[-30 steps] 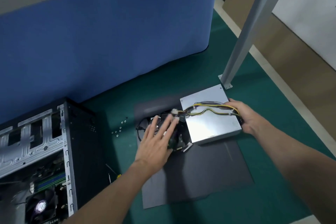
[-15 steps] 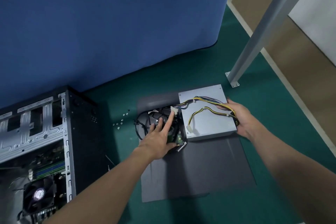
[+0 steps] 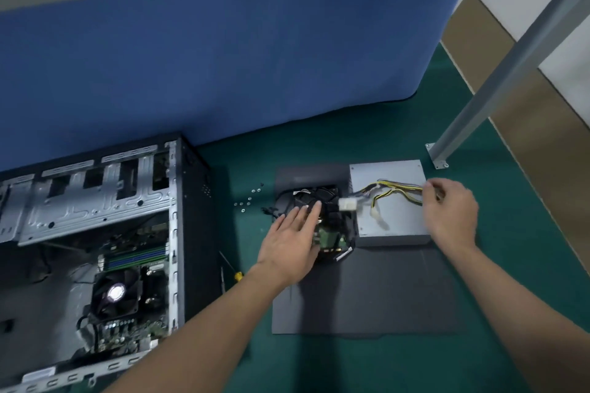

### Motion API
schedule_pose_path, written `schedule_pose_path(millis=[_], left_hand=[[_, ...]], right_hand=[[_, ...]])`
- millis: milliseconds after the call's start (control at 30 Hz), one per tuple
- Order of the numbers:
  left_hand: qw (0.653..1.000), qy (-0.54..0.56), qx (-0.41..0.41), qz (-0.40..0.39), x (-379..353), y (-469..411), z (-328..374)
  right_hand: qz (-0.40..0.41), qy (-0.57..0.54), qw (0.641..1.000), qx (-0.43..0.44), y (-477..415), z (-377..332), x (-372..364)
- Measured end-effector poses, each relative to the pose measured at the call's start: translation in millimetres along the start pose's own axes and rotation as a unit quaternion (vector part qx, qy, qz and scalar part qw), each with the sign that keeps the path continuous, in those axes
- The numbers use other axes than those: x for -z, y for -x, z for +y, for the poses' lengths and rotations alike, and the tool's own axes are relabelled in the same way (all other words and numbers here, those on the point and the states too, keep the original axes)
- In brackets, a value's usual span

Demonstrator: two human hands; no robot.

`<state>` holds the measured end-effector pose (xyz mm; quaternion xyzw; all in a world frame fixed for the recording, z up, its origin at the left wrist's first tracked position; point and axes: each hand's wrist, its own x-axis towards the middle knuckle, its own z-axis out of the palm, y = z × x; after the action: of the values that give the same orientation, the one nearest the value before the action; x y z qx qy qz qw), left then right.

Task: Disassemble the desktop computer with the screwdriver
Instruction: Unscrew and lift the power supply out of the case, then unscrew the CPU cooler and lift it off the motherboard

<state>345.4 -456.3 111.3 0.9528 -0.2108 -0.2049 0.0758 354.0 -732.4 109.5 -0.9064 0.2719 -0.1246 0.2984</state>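
The open desktop case (image 3: 174,233) lies at the left, its motherboard and CPU fan (image 3: 115,293) exposed. A silver power supply (image 3: 392,223) rests on a dark grey side panel (image 3: 367,290). Its yellow and black cables (image 3: 391,193) trail across its top, and a white connector (image 3: 347,203) looks blurred. My right hand (image 3: 450,214) pinches the cable bundle near the supply's right edge. My left hand (image 3: 290,246) lies flat, fingers apart, on a black fan and other removed parts (image 3: 329,201). The yellow-handled screwdriver (image 3: 223,274) lies beside the case.
Several loose screws (image 3: 247,199) are scattered on the green mat between the case and the panel. A blue partition (image 3: 223,57) stands behind. A grey metal post (image 3: 498,73) is bolted down at the far right, near the table edge.
My right hand has come off the power supply's right edge and now pinches the cables on top. My left hand stays on the black parts, fingers flatter. The white connector has shifted.
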Motion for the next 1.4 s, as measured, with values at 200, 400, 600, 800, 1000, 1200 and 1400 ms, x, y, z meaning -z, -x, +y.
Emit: schedule_pose_path(millis=[200, 400, 600, 800, 1000, 1200, 1400], left_hand=[[0.987, -0.034, 0.005, 0.158, 10.9, 80.4, -42.0], [0.962, 0.002, 0.102, 0.254, -2.4, 168.5, -100.0], [0.945, -0.012, 0.237, 0.224, -11.2, 230.0, -153.0], [0.932, -0.006, 0.325, 0.163, -21.8, 241.9, -176.7], [0.946, 0.001, 0.302, 0.12, -23.7, 240.4, -186.3], [0.96, 0.022, 0.267, 0.086, -17.8, 243.1, -187.7], [0.97, 0.061, 0.229, 0.05, -11.8, 244.9, -193.6]], right_hand=[[-0.023, 0.038, 0.95, 0.308, 102.7, -62.2, -21.2], [-0.284, 0.046, 0.909, 0.302, 200.1, -101.6, -76.8], [-0.345, 0.103, 0.895, 0.266, 234.2, -134.4, -129.4], [-0.323, 0.191, 0.905, 0.201, 247.3, -147.2, -157.6], [-0.322, 0.236, 0.895, 0.196, 248.0, -150.7, -171.2], [-0.254, 0.136, 0.954, 0.088, 237.4, -175.7, -150.0], [-0.141, -0.029, 0.984, 0.105, 244.7, -220.4, -95.6]])
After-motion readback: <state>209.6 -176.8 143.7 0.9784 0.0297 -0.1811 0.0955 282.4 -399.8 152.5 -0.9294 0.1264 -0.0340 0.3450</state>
